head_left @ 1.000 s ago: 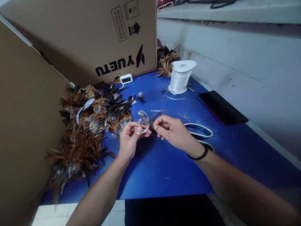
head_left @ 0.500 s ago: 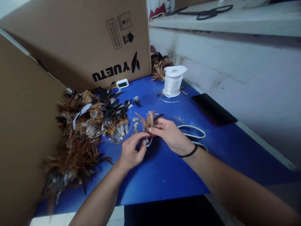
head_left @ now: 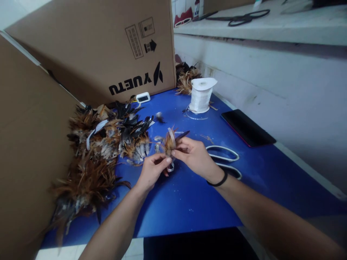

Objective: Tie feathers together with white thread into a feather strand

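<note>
Over the blue table, both hands meet at a small bunch of brown feathers. My right hand pinches the bunch from the right, thumb and fingers closed on it. My left hand is closed at the bunch's lower end, thumb against fingers. A pale, shiny ribbon loops out below the fingertips, and a strip of it stands up along the feathers. What exactly lies between the left thumb and finger is partly hidden. White-handled scissors lie beside my right wrist, partly covered by it.
Feather bundles are heaped on the left by a cardboard box. A white ribbon spool stands at the back. A phone lies right; a small digital timer sits by the box. Black scissors rest on the ledge.
My left hand has turned, its thumb now pressed up against the base of the feather bunch. The ribbon strip stands more upright along the feathers. The view has shifted slightly.
</note>
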`<state>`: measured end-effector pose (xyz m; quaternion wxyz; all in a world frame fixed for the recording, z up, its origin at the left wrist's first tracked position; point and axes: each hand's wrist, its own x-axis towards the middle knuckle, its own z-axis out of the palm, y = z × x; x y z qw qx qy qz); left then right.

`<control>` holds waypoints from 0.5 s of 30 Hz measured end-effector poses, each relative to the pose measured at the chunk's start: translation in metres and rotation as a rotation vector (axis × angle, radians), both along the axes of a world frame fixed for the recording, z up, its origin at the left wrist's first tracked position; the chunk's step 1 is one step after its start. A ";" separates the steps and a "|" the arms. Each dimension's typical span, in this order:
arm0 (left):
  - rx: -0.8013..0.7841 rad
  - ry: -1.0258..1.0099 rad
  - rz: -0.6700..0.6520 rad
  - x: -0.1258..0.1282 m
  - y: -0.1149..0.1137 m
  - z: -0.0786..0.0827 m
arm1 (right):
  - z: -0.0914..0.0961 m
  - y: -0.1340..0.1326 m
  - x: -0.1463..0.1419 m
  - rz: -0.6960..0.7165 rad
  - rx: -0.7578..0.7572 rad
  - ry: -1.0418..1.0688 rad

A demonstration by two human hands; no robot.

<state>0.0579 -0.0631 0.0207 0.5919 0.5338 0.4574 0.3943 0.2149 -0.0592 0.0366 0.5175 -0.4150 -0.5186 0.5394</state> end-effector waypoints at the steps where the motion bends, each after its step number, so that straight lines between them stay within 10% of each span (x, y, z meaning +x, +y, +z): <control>1: -0.012 -0.007 0.012 0.000 0.000 0.000 | 0.000 0.000 0.000 0.000 0.010 -0.006; 15: -0.042 -0.399 0.315 -0.010 0.016 -0.002 | 0.008 0.005 0.012 -0.243 -0.027 0.056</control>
